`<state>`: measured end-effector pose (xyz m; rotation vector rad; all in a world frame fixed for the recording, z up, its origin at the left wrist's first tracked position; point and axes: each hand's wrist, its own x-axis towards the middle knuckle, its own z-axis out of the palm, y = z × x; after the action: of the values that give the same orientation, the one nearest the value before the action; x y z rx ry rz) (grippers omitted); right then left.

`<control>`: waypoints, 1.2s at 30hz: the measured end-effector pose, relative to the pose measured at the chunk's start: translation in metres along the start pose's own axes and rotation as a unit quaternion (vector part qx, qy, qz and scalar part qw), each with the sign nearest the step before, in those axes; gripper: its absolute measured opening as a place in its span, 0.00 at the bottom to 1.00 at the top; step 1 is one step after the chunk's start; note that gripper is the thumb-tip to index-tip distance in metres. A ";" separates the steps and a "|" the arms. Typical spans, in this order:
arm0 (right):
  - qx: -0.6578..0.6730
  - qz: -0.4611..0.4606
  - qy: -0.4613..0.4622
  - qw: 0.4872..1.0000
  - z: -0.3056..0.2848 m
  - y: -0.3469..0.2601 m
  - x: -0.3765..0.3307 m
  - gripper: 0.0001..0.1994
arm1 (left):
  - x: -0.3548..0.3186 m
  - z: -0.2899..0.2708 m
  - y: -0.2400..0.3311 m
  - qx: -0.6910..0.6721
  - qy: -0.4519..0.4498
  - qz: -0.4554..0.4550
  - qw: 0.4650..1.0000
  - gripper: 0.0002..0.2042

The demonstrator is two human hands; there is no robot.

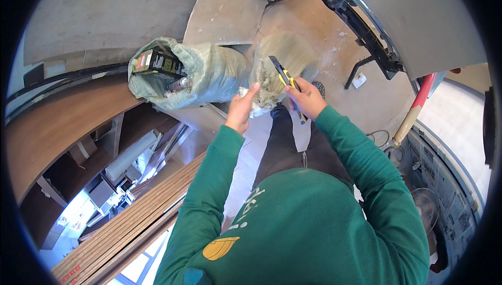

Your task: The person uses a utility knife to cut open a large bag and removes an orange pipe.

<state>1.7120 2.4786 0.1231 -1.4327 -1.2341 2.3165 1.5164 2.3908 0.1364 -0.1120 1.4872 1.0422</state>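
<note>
My right hand (pixel 309 101) is closed round a yellow-and-black utility knife (pixel 285 77), its dark front end pointing up and to the left. Opposite it, my left hand (pixel 241 111) grips the frayed, whitish edge of a pale translucent woven sack (pixel 285 49), thumb pointing up. That sack stands upright between my hands and the far floor, with ragged fibres along its near rim. Its inside is mostly hidden. Just left of it lies a second, greenish woven sack (pixel 217 73), open toward the left, holding a black box (pixel 166 64) and other items.
Wooden boards (pixel 78 102) and a stack of long planks (pixel 136 217) run along the left. A brown sheet (pixel 225 10) leans at the back. At the upper right is a black metal frame (pixel 361 23); a red-and-cream post (pixel 415 109) and a fan (pixel 424 206) stand at the right.
</note>
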 end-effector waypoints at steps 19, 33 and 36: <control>-0.112 -0.035 -0.043 0.992 0.047 -0.045 0.047 0.15 | -0.005 0.001 0.033 0.412 0.122 0.438 0.790 0.08; 0.009 -0.126 -0.014 0.992 -0.001 -0.067 -0.003 0.10 | -0.058 0.028 0.063 0.258 -0.059 0.327 0.907 0.07; 0.030 -0.111 -0.025 0.993 -0.004 -0.066 -0.009 0.10 | -0.076 0.039 0.060 0.190 -0.076 0.270 0.941 0.08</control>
<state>1.7014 2.5193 0.1752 -1.1597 -1.2561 2.2312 1.5267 2.4142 0.2376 0.6709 1.5850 1.1355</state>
